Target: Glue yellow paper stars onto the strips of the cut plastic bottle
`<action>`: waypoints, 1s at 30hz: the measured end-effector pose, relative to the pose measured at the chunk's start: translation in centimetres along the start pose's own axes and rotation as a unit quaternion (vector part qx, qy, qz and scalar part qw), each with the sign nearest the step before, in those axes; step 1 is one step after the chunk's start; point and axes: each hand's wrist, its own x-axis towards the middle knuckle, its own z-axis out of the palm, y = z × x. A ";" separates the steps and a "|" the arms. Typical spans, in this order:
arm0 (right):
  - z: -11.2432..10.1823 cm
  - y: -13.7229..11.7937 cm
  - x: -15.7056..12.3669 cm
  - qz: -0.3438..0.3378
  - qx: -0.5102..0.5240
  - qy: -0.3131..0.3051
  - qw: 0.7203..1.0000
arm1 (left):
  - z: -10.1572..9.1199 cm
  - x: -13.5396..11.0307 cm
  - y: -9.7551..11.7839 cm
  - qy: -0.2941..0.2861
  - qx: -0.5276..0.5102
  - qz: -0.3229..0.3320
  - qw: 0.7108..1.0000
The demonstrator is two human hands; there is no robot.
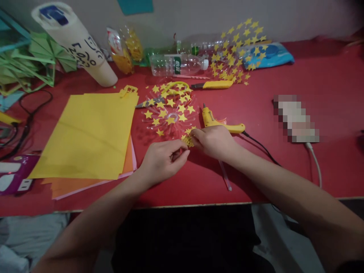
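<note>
A small pile of yellow paper stars (187, 141) lies on the red table near its front. My left hand (162, 161) is curled at the pile's left side, thumb and forefinger nearly meeting; anything between them is too small to tell. From the right, my right hand (214, 141) reaches to the same stars with bent fingers drawn together, its fingertips partly hidden. Just beyond the hands sits a clear plastic piece cut into radiating strips (172, 116), with yellow stars on its strips. A yellow glue gun (222, 125) lies behind my right hand, and a glue stick (225, 176) lies below it.
Yellow paper sheets (88, 136) lie over orange and pink ones at left. Scissors (150, 102), a yellow cutter knife (217, 85), a clear bottle (179, 65) and another star-covered piece (236, 53) are behind. A tumbler (82, 49) stands back left; a charging phone (295, 119) lies right.
</note>
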 end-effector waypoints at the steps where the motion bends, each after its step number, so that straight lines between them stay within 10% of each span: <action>1: -0.2 0.0 -0.2 0.017 0.059 0.022 0.998 | 0.2 -0.1 -0.1 -0.006 -0.028 -0.035 0.999; 6: -1.6 -0.1 -1.0 0.068 0.444 -0.013 0.893 | 0.7 0.0 -0.3 -0.032 -0.186 -0.179 0.966; 11: -1.9 -0.3 -1.1 0.069 0.544 -0.059 0.834 | 1.2 0.1 -0.2 -0.015 -0.210 -0.167 0.963; 23: -2.4 -0.5 -1.4 -0.028 0.449 -0.055 0.891 | 0.6 -0.1 -0.2 -0.018 -0.228 -0.119 0.966; 27: -4.1 1.6 -1.9 -0.013 0.164 -0.025 0.986 | 0.1 -0.2 0.0 -0.002 -0.216 -0.099 0.971; 30: -4.4 3.7 -2.3 0.037 -0.071 -0.003 0.997 | -0.1 -0.3 0.2 0.016 -0.188 -0.073 0.979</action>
